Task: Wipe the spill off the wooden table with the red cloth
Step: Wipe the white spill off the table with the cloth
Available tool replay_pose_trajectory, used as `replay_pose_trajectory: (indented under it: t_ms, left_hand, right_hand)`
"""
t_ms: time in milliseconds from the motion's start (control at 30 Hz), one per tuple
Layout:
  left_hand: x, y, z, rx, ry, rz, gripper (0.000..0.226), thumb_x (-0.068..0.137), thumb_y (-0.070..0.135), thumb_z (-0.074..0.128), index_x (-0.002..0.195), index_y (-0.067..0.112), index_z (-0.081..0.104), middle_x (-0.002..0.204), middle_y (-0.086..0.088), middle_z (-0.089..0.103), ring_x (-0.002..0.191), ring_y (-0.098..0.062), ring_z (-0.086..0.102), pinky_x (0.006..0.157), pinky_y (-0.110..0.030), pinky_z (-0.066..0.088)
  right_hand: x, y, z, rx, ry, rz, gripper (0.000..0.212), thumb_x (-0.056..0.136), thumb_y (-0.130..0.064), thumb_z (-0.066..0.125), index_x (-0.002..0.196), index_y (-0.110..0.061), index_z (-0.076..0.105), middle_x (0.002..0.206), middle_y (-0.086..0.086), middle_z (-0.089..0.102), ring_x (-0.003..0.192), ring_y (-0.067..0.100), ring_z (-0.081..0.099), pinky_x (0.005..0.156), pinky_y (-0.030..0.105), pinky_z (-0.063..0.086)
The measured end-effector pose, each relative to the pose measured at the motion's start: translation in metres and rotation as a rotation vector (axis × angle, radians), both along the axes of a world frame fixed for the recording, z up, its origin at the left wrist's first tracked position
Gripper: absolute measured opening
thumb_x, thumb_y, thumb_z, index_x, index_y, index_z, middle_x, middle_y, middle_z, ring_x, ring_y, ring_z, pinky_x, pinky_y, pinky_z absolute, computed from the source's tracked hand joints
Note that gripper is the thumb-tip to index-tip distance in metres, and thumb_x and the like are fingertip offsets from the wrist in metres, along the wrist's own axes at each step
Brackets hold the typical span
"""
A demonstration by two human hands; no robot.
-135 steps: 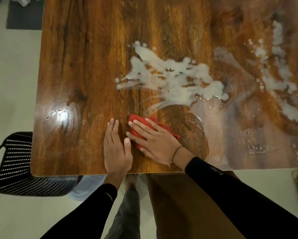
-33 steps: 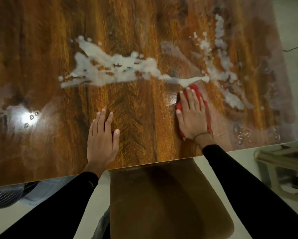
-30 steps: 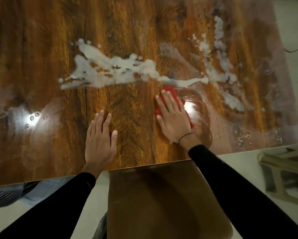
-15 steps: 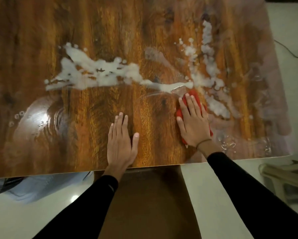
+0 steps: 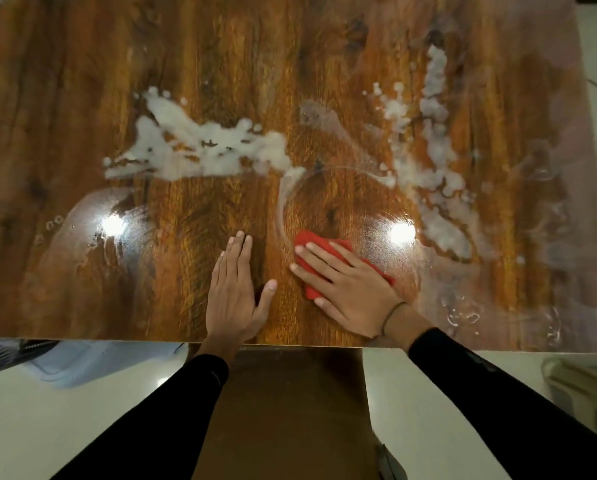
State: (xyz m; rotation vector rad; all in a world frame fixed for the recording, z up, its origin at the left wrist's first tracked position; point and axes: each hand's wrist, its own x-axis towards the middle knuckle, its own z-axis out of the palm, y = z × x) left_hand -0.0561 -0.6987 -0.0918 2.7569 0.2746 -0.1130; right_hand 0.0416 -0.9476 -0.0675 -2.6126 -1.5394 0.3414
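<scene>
The glossy wooden table (image 5: 221, 64) carries a white milky spill in two patches: a wide one at centre left (image 5: 200, 150) and a long streaky one at the right (image 5: 435, 174). My right hand (image 5: 345, 289) lies flat with straight fingers on the red cloth (image 5: 305, 242), pressing it to the wood near the front edge, below both patches. A thin curved smear arcs above the cloth. My left hand (image 5: 236, 289) rests flat on the table just left of the cloth, apart from it.
A brown chair seat (image 5: 283, 410) sits under the table's front edge between my arms. A pale blue object (image 5: 72, 362) lies on the floor at the left, a beige stool or crate (image 5: 588, 386) at the right. Wet streaks mark the table's right front corner.
My right hand has slid the red cloth left and toward me, away from the right spill patch, leaving a curved smear. My left hand has stayed flat on the table.
</scene>
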Motion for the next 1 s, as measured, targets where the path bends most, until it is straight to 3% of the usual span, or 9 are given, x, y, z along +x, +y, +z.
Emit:
replay_pose_trajectory:
  t_ms: [167, 333, 500, 667, 833, 1000]
  left_hand:
    - [0.000, 0.001, -0.005, -0.025, -0.021, 0.051, 0.089, 0.109, 0.075, 0.026, 0.176, 0.018, 0.013, 0.185, -0.004, 0.011, 0.171, -0.019, 0.010, 0.137, -0.038, 0.009]
    - [-0.003, 0.003, -0.010, -0.039, -0.054, 0.065, 0.091, 0.108, 0.074, 0.031, 0.176, 0.016, 0.015, 0.184, -0.006, 0.015, 0.171, -0.021, 0.013, 0.137, -0.046, 0.019]
    - [-0.003, 0.005, -0.011, -0.051, -0.066, 0.066, 0.091, 0.109, 0.073, 0.030, 0.176, 0.014, 0.014, 0.184, -0.008, 0.015, 0.171, -0.022, 0.012, 0.137, -0.048, 0.021]
    - [-0.002, 0.005, -0.012, -0.058, -0.051, 0.048, 0.092, 0.109, 0.074, 0.026, 0.176, 0.012, 0.014, 0.184, -0.009, 0.014, 0.171, -0.023, 0.012, 0.136, -0.051, 0.023]
    - [-0.003, 0.007, -0.016, -0.065, -0.044, 0.046, 0.090, 0.110, 0.074, 0.025, 0.176, 0.014, 0.014, 0.184, -0.007, 0.014, 0.172, -0.021, 0.010, 0.138, -0.048, 0.020]
    - [-0.004, 0.008, -0.018, -0.083, -0.046, 0.034, 0.089, 0.110, 0.072, 0.025, 0.176, 0.015, 0.011, 0.185, -0.007, 0.012, 0.172, -0.020, 0.009, 0.139, -0.044, 0.014]
  right_hand:
    - [0.058, -0.026, 0.005, -0.044, 0.025, -0.181, 0.070, 0.118, -0.054, 0.024, 0.181, -0.027, 0.011, 0.189, 0.006, 0.004, 0.175, 0.026, 0.003, 0.140, 0.055, 0.012]
    - [0.111, 0.039, 0.007, -0.035, 0.016, -0.203, 0.070, 0.117, -0.050, 0.026, 0.180, -0.021, 0.017, 0.188, 0.010, 0.005, 0.175, 0.028, 0.004, 0.141, 0.054, 0.009]
    - [0.066, 0.044, 0.003, -0.042, 0.017, 0.002, 0.071, 0.118, -0.052, 0.028, 0.181, -0.022, 0.011, 0.189, 0.008, 0.002, 0.175, 0.026, -0.001, 0.142, 0.052, 0.005]
    - [-0.008, 0.000, 0.005, -0.053, 0.009, -0.132, 0.069, 0.119, -0.049, 0.028, 0.181, -0.023, 0.013, 0.189, 0.009, 0.007, 0.175, 0.027, 0.005, 0.138, 0.057, 0.018]
    - [-0.009, 0.054, 0.003, -0.071, -0.002, 0.105, 0.070, 0.118, -0.050, 0.029, 0.180, -0.020, 0.016, 0.188, 0.011, 0.006, 0.175, 0.028, 0.004, 0.141, 0.053, 0.009]
    - [0.039, 0.105, -0.001, -0.037, -0.029, -0.115, 0.070, 0.117, -0.048, 0.031, 0.180, -0.021, 0.019, 0.188, 0.009, 0.009, 0.175, 0.027, 0.007, 0.140, 0.056, 0.013]
